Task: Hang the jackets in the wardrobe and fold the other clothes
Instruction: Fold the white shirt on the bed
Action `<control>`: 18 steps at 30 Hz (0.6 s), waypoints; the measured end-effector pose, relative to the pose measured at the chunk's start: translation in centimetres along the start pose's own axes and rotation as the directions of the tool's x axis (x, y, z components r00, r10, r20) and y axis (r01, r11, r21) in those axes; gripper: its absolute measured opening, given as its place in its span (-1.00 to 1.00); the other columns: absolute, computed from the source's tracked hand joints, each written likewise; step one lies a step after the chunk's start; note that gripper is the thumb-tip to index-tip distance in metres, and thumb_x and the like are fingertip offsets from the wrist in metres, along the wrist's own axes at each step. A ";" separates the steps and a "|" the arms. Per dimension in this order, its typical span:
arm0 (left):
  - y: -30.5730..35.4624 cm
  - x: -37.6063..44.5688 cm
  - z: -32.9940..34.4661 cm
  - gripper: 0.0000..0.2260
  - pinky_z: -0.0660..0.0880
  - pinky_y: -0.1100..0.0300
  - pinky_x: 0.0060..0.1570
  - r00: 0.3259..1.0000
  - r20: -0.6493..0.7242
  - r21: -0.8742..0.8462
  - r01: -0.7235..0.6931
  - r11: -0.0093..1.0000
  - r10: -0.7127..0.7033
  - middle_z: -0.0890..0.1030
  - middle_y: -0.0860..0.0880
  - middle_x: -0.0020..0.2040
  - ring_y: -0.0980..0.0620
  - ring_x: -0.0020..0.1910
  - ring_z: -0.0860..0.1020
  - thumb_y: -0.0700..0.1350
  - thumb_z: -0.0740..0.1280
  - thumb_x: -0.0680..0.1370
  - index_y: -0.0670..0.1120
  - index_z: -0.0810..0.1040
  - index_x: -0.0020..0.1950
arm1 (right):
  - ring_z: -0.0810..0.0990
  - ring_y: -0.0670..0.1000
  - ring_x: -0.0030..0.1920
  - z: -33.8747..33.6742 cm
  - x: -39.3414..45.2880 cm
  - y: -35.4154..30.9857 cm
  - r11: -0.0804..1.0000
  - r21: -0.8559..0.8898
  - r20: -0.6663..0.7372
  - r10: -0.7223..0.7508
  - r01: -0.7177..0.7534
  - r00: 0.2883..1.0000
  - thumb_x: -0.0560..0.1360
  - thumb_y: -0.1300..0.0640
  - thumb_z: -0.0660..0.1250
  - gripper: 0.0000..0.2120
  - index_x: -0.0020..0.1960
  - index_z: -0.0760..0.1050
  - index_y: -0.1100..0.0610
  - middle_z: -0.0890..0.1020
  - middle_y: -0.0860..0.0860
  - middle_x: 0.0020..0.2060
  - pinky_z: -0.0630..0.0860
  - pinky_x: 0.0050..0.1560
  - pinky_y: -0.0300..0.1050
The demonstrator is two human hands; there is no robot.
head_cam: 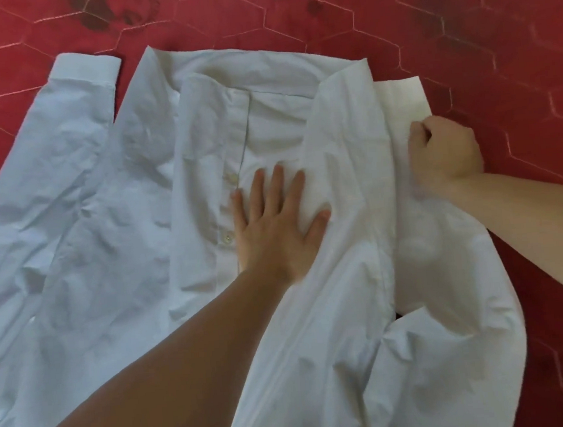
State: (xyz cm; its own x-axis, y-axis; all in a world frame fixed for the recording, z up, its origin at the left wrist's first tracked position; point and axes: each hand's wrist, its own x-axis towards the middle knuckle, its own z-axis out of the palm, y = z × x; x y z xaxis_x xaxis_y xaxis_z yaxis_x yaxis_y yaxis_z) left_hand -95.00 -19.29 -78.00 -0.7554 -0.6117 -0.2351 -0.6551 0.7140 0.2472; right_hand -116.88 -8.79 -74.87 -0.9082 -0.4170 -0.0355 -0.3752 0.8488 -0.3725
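— One garment only?

— One white shirt (pixel 131 205), spread front-up on a red quilted cover (pixel 496 44) stitched in hexagons. Its collar lies at the far side and the body runs toward the near edge of the view, where it is cut off.

— How does it lie?

— The button placket (pixel 234 183) runs down the middle with two buttons showing. The sleeve on the left side stretches out along the body, its cuff (pixel 85 72) at the far left, flat on the cover. The right side of the shirt is turned in over the front, and the sleeve on that side loops round at the near right.

— Where are the hands against it?

— The left hand (pixel 271 227) lies on the shirt's front, just right of the placket, palm down, fingers straight and fanned apart, pressing the cloth flat. Its little finger touches the placket beside the nearer button, and its thumb rests against the turned-in fold.

— And the other?

— The right hand (pixel 444 153) is at the shirt's far right edge, knuckles up, fingers curled into a fist round a bunch of the cloth. A flat white corner of the shirt sticks out just beyond it, toward the far side. Its forearm comes in from the right, crossing the red cover.

— Anything else on the cover?

— Some darker patches at the far side, too blurred to name.
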 end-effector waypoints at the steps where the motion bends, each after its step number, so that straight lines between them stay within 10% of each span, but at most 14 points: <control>1: 0.1 0.1 0.0 -0.37 -0.32 -0.13 0.49 1.000 0.008 0.010 0.011 1.000 -0.011 -0.19 0.07 0.61 0.00 0.57 -0.27 0.36 -0.15 0.56 0.19 -0.14 0.59 | 0.50 0.23 0.06 -0.3 0.0 0.9 0.998 -0.062 0.000 0.025 -0.025 1.000 0.57 -0.15 0.19 -0.66 0.01 0.45 0.15 0.50 0.15 0.04 0.39 -0.08 0.04; 3: 0.2 0.2 -0.1 -0.36 -0.31 -0.13 0.50 1.000 0.019 0.019 0.017 1.000 -0.018 -0.20 0.08 0.61 -0.01 0.57 -0.27 0.37 -0.15 0.55 0.18 -0.14 0.59 | 0.44 0.20 0.18 -0.9 -0.3 2.2 0.981 -0.166 0.045 0.111 -0.102 0.993 0.44 -0.33 0.30 -0.38 0.23 0.38 0.14 0.43 0.13 0.19 0.43 0.05 0.13; 8: 0.3 0.4 -0.2 -0.35 -0.27 -0.14 0.50 0.999 0.025 0.042 0.033 0.999 -0.034 -0.19 0.08 0.61 0.00 0.57 -0.25 0.40 -0.15 0.53 0.20 -0.15 0.58 | 0.55 0.16 -0.27 -2.3 0.1 3.2 0.995 -0.021 0.265 0.103 -0.101 0.959 0.53 -0.13 0.25 -0.58 -0.31 0.42 0.18 0.51 0.07 -0.37 0.35 -0.37 -0.11; 12: 0.4 1.5 -1.7 -0.36 -0.27 -0.12 0.51 0.983 0.166 -0.010 0.082 0.997 -0.079 -0.22 0.12 0.60 0.02 0.57 -0.26 0.39 -0.09 0.54 0.22 -0.15 0.58 | 0.61 0.20 0.05 -6.3 1.3 6.8 0.897 0.198 -0.070 0.415 -0.395 0.907 0.54 0.02 0.19 -0.63 0.09 0.57 0.30 0.63 0.20 0.00 0.47 -0.05 -0.04; 14: 1.2 1.7 -2.9 -0.37 -0.24 -0.13 0.51 0.975 0.198 -0.122 0.129 0.984 -0.103 -0.18 0.09 0.61 0.01 0.58 -0.23 0.35 -0.05 0.57 0.21 -0.13 0.58 | 0.60 0.09 0.07 -8.9 2.2 8.1 0.700 0.477 0.027 0.592 -0.531 0.805 0.54 -0.04 0.19 -0.56 0.30 0.46 0.20 0.60 0.06 0.12 0.47 -0.05 -0.08; 18: 6.7 -3.7 -2.7 -0.51 0.24 -0.14 0.35 0.969 -0.208 -0.204 -0.175 0.963 0.133 0.34 -0.09 0.45 -0.15 0.43 0.28 0.20 0.16 0.58 0.07 0.31 0.47 | 0.60 0.05 -0.06 -11.7 -0.4 9.7 0.641 0.471 0.287 0.539 -0.607 0.792 0.50 -0.17 0.28 -0.57 0.23 0.48 0.09 0.61 0.03 0.06 0.51 -0.15 -0.04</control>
State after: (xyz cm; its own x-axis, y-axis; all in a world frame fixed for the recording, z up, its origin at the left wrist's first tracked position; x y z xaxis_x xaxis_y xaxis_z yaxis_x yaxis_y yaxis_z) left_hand -96.64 -13.17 -72.92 -0.8223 -0.5691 0.0005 -0.5018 0.7255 0.4709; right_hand -122.26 3.38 -67.64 -0.8681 0.0336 -0.4953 0.3979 0.6438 -0.6536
